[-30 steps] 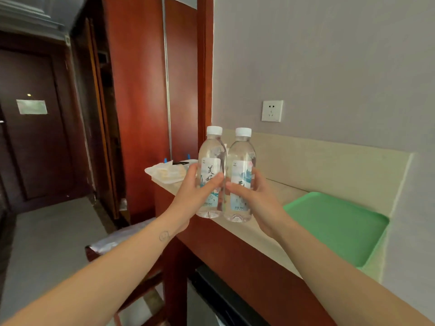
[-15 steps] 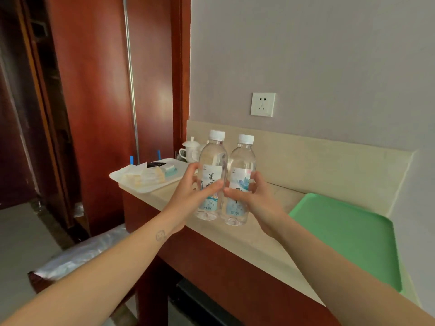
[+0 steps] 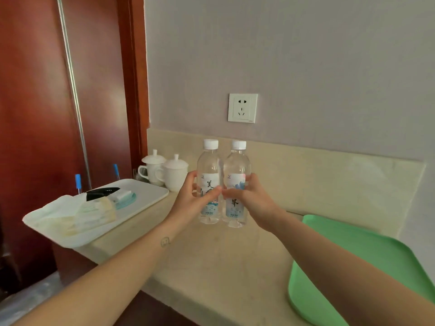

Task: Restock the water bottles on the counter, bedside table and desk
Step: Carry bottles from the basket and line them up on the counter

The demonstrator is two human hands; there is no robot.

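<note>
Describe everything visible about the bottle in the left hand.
The bottle is clear plastic with a white cap and a white-and-blue label bearing dark characters. It is upright, base at the beige counter, contact unclear. The left hand grips its middle; a second bottle stands close against its right side.

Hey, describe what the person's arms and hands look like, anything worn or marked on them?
The left forearm and right forearm are bare, with no sleeves in view. The left hand and right hand show no gloves, rings or watch. The one marking is a small round dark tattoo-like mark on the left forearm near the wrist.
</note>
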